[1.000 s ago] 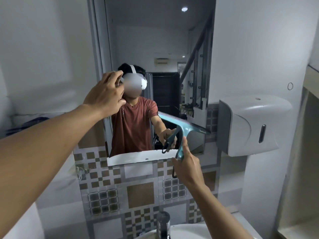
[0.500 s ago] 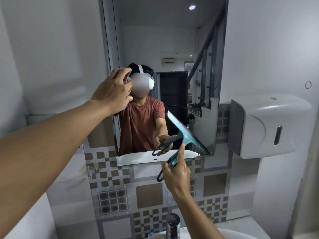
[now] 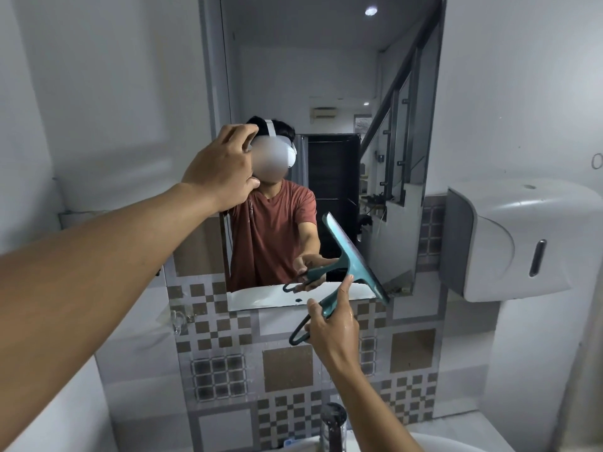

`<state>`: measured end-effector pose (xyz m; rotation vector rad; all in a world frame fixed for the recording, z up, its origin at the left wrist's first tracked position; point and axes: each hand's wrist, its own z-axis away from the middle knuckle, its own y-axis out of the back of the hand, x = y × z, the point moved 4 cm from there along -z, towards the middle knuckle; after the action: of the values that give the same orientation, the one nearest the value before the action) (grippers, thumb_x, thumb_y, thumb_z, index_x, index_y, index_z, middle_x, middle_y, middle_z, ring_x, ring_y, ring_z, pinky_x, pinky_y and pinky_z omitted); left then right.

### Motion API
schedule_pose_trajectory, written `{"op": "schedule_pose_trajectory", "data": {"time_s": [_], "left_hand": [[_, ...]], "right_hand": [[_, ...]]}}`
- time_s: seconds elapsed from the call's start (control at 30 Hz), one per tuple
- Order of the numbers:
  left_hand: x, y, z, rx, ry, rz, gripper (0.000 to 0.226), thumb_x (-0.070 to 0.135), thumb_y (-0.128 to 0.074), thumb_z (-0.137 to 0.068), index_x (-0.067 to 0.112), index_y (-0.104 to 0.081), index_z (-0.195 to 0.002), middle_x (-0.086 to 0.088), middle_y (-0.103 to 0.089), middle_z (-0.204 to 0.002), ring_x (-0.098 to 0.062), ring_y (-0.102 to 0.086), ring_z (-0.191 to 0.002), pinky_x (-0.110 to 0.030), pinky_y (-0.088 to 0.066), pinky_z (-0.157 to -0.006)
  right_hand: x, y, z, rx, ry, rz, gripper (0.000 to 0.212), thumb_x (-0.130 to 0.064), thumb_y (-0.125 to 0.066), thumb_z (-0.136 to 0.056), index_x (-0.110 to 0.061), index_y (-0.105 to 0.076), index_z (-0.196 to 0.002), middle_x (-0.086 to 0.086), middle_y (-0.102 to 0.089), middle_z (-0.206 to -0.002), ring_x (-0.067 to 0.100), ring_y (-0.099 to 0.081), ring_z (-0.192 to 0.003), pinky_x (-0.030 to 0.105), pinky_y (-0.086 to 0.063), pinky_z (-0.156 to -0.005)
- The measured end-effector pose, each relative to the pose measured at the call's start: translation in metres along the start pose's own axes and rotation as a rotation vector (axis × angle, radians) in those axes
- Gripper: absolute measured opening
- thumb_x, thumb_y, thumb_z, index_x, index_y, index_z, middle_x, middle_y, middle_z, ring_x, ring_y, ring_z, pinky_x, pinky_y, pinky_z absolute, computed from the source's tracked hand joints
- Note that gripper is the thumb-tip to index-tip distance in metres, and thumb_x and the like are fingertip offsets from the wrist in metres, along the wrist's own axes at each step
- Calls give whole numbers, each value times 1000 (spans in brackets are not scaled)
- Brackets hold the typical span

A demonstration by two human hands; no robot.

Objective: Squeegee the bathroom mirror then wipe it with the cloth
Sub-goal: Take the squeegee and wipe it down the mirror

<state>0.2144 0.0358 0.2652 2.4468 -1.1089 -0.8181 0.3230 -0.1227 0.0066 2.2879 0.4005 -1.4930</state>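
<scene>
Teal plastic marks the squeegee, which sits at the lower right corner of the mirror. Its blade lies on a steep diagonal, the top end up and to the left over the glass. The bottom end runs down to the right, past the mirror's lower edge and onto the tiled wall. The handle slants down and left from the middle of the blade into the right hand. That hand pinches the handle between thumb and curled fingers, and the dark hanging loop sticks out below the grip. The right hand is therefore under and slightly left of the blade, and it is the only hand on the tool.

The left hand is raised well away, at the mirror's left edge, about halfway up the glass. Its fingers are bent toward the glass, and I cannot tell whether they hold anything or merely rest there. No cloth is visible.

Judging by the tilt, the blade would have to be turned level and lifted before a straight downward pull could clear the glass. The squeegeeing seems unfinished, and the wiping has not begun. A tap stands below, and a wall dispenser hangs to the right.
</scene>
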Motion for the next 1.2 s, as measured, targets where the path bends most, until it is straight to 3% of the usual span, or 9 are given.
{"op": "schedule_pose_trajectory", "data": {"time_s": [0.2,0.33,0.4,0.47,0.53,0.73,0.9,1.03,1.2], "left_hand": [[-2,1,-1,-15,19,26,64,34,-77,-83,6,-54,-137,-1,-33,-152,-25,-30,-139,-48,-54,-91],[-4,1,-2,-29,13,16,67,33,-76,-84,6,-52,-141,-2,-34,-153,-26,-31,-141,-51,-55,-90],[-5,-1,-1,-36,20,24,72,33,-76,-84,8,-47,-145,-2,-34,-154,-25,-32,-141,-50,-54,-91],[-6,-2,-1,-40,26,36,76,33,-76,-84,9,-44,-148,-3,-34,-155,-25,-32,-142,-50,-54,-92],[-6,-2,-1,-40,21,15,73,34,-75,-85,8,-46,-147,-2,-34,-155,-25,-31,-142,-50,-54,-91],[-9,-8,-1,-28,27,26,80,35,-75,-84,14,-38,-152,-4,-35,-155,-25,-35,-140,-48,-54,-91],[-17,-15,-5,-49,45,60,83,41,-74,-81,24,-36,-152,-2,-35,-154,-28,-46,-134,-47,-54,-90],[-16,-19,-5,-26,52,80,83,43,-72,-81,24,-35,-152,-1,-34,-155,-26,-44,-135,-47,-54,-90],[-16,-20,-3,-31,64,99,84,38,-75,-81,24,-34,-153,-1,-32,-157,-27,-45,-136,-48,-54,-91]], "right_hand": [[-17,-30,10,0,-21,-148,91,-30,-59,-100,-32,12,-158,-7,-58,-75,12,-61,-70,44,-61,-76],[-16,-54,12,15,-36,-227,93,-32,-59,-100,-37,15,-156,-3,-64,-86,18,-67,-80,44,-62,-78],[-15,-59,14,24,-16,-210,93,-32,-58,-100,-36,15,-157,-2,-65,-87,15,-66,-80,37,-62,-77],[-12,-60,17,18,9,-175,92,-30,-57,-101,-36,17,-155,-2,-63,-78,10,-62,-70,21,-57,-65],[-9,-61,23,-7,29,-125,91,-28,-55,-102,-39,20,-152,-5,-61,-76,10,-60,-66,17,-53,-62],[0,-92,50,-194,109,43,98,-14,-55,-102,-45,24,-150,-8,-57,-100,10,-64,-85,18,-55,-74],[-1,-105,56,-208,123,116,99,-18,-53,-103,-50,29,-147,-5,-46,-99,13,-65,-87,37,-59,-84],[8,-103,55,-213,144,264,102,-23,-56,-102,-47,33,-147,0,-61,-107,10,-62,-90,31,-57,-87],[24,-101,55,-251,168,420,105,-28,-55,-102,-50,41,-138,2,-63,-110,12,-61,-89,30,-56,-84]]}}
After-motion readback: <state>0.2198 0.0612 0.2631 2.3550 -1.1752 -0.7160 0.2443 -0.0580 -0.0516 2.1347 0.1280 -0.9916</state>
